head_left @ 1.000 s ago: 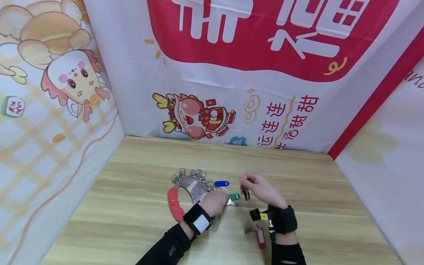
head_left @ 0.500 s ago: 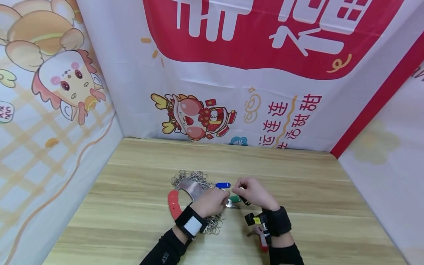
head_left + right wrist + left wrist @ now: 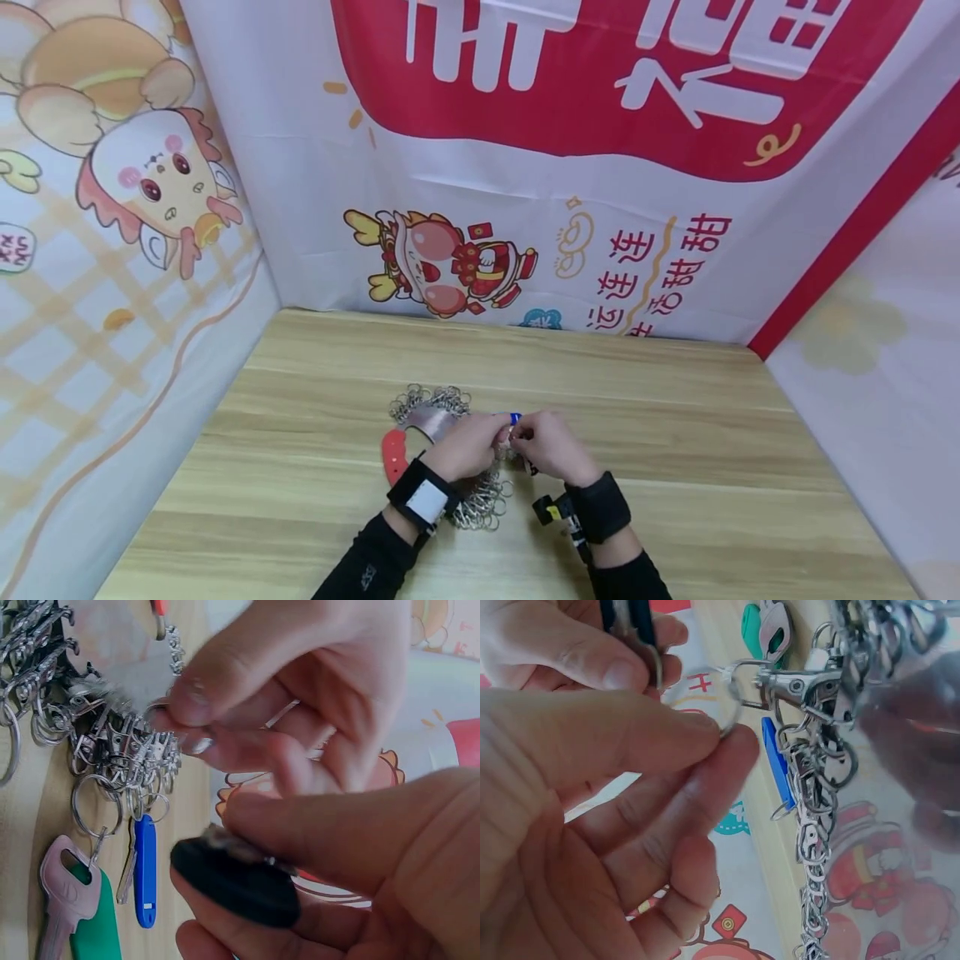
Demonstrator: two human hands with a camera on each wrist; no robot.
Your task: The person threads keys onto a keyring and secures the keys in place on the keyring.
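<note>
A curved metal plate (image 3: 427,419) with a red handle (image 3: 393,457) lies on the table, carrying many metal clips and rings (image 3: 482,507). My left hand (image 3: 465,448) pinches one small ring (image 3: 733,724) of it between thumb and fingertip. Close against it, my right hand (image 3: 557,447) holds a black key tag (image 3: 236,885); in the left wrist view a key (image 3: 626,628) shows beside that tag. Near both hands, a blue key tag (image 3: 146,877) and a green key tag (image 3: 97,926) with a key (image 3: 66,885) hang from other rings.
The wooden table (image 3: 315,367) stretches around the hands. Printed cloth walls stand at the back (image 3: 300,250) and at both sides. Each wrist wears a black strap.
My right hand has come left with the black key tag and now meets my left hand. The blue tag is mostly covered in the head view; the red tag is hidden behind my right arm.
</note>
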